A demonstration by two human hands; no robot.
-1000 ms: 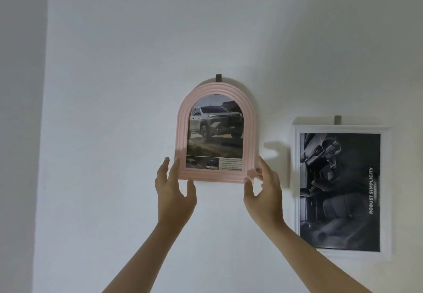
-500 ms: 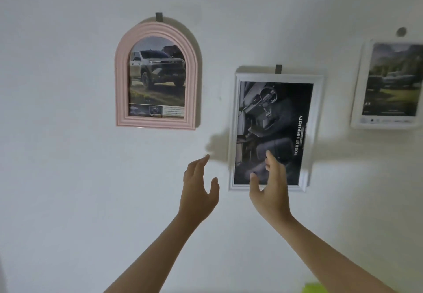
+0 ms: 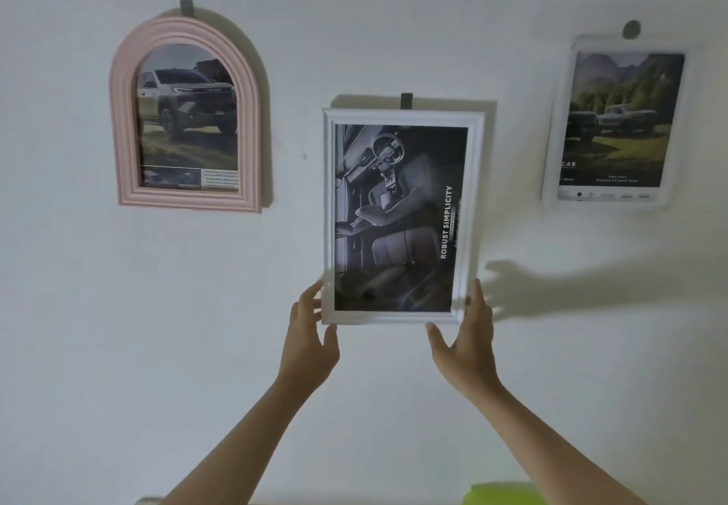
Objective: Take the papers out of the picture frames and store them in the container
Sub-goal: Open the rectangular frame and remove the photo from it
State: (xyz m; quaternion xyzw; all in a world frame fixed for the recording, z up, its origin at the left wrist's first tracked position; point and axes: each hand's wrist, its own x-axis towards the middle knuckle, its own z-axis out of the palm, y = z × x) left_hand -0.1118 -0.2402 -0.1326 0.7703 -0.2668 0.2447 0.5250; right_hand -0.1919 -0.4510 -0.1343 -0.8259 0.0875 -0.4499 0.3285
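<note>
Hanging mid-wall from a dark hook [image 3: 406, 100]: white rectangular frame [image 3: 402, 116] holding a black-and-white car-interior paper [image 3: 400, 216]. Gripped at lower left corner by left hand [image 3: 309, 341], at lower right by right hand [image 3: 467, 341], fingers behind, thumbs beneath. Farther left, pink arched frame [image 3: 122, 118]; right, rounded white frame [image 3: 551, 173]. Lime-green object [image 3: 502, 494] near bottom edge.

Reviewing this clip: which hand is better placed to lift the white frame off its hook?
Neither alone: left hand and right hand each grip a bottom corner of the white frame, so probably both.
</note>
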